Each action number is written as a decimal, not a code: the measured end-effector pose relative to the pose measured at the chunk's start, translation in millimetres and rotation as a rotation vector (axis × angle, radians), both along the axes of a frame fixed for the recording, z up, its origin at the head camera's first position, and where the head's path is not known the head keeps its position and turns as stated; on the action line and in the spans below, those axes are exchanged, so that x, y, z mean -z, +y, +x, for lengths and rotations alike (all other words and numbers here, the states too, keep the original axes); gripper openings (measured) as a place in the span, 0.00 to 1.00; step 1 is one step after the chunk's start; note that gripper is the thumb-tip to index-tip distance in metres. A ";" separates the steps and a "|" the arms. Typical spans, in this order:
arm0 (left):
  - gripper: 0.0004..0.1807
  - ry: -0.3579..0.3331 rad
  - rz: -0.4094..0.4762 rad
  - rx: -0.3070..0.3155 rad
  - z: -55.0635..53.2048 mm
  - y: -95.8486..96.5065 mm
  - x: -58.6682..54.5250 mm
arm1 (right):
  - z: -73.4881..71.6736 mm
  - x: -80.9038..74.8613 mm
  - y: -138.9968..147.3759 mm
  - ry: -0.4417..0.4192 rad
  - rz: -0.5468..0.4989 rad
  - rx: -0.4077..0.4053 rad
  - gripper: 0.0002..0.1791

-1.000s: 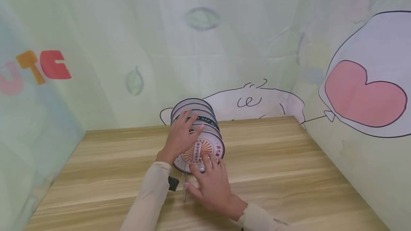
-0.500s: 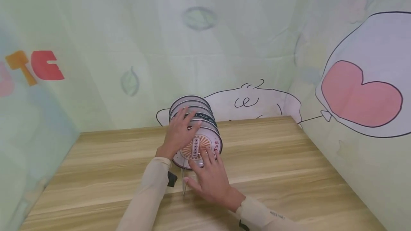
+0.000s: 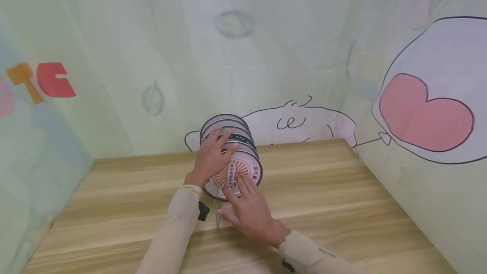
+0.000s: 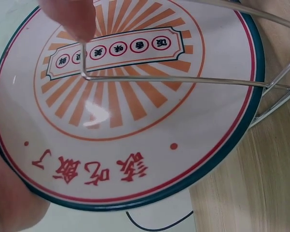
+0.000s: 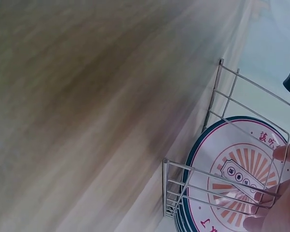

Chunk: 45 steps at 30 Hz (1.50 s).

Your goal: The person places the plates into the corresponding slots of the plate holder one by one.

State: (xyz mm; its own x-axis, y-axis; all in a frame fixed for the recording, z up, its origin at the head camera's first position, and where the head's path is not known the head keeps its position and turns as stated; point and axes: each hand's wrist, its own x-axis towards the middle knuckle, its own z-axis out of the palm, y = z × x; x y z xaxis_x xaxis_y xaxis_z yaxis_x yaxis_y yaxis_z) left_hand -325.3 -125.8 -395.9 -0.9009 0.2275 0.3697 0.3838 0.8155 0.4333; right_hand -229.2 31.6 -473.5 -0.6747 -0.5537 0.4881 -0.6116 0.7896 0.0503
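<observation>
Several white plates with dark rims stand on edge, one behind another, in a wire dish rack [image 5: 214, 92]. The front plate [image 3: 247, 162] bears an orange sunburst and red lettering. My left hand [image 3: 211, 160] grips it at the upper left, fingers spread over the rims. In the left wrist view, part of that hand lies behind the edge of the plate [image 4: 111, 159]. My right hand [image 3: 251, 215] holds the front wires of the rack, fingertips before the plate's face. A fingertip [image 4: 77, 19] covers one wire's bent end. The plates hide much of the rack.
The rack stands on a wood-grain table [image 3: 323, 198], near its back edge. Fabric walls [image 3: 182, 54] with printed cartoons enclose the back and sides. A dark strap piece [image 3: 203, 212] shows by the left wrist.
The head view has shifted slightly, so the plates appear a little further left and higher than a second ago. Both hands keep nearly the same hold on plate and rack.
</observation>
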 end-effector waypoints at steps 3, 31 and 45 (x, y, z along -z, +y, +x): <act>0.33 -0.013 0.009 0.001 -1.2 -0.6 1.4 | -1.6 0.1 0.8 -0.034 -0.001 -0.004 0.31; 0.29 -0.002 0.117 0.087 -11.6 -16.1 8.3 | -8.7 -0.2 10.7 -0.246 0.018 0.005 0.38; 0.30 -0.004 0.126 0.065 -8.8 -21.7 14.3 | -10.4 1.6 12.8 -0.246 0.007 -0.033 0.36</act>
